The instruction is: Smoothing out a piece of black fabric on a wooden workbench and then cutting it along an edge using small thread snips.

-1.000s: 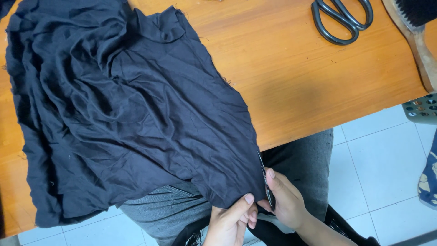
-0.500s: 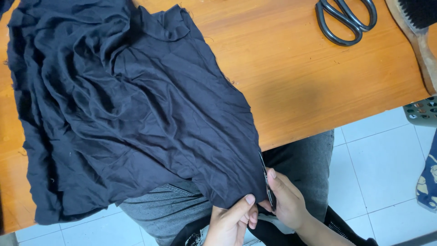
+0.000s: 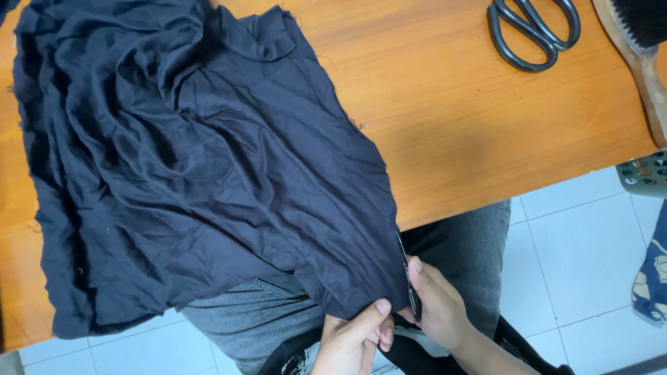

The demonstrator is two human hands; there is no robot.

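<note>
A large crumpled dark navy fabric (image 3: 201, 160) covers the left half of the wooden table (image 3: 486, 139), and its lower corner hangs over the front edge onto my lap. My left hand (image 3: 351, 340) pinches that hanging corner between thumb and fingers. Just to its right, my right hand (image 3: 438, 312) touches the same corner. It grips a thin dark tool (image 3: 405, 267) that runs along the fabric's right edge. What kind of tool it is I cannot tell.
Large black scissors (image 3: 531, 31) lie at the table's far right. Beside them is a wooden brush (image 3: 639, 48) with dark bristles. My grey trousers (image 3: 465, 257) show under the table edge, above a white tiled floor (image 3: 577, 271). A patterned slipper (image 3: 653, 278) is at the right border.
</note>
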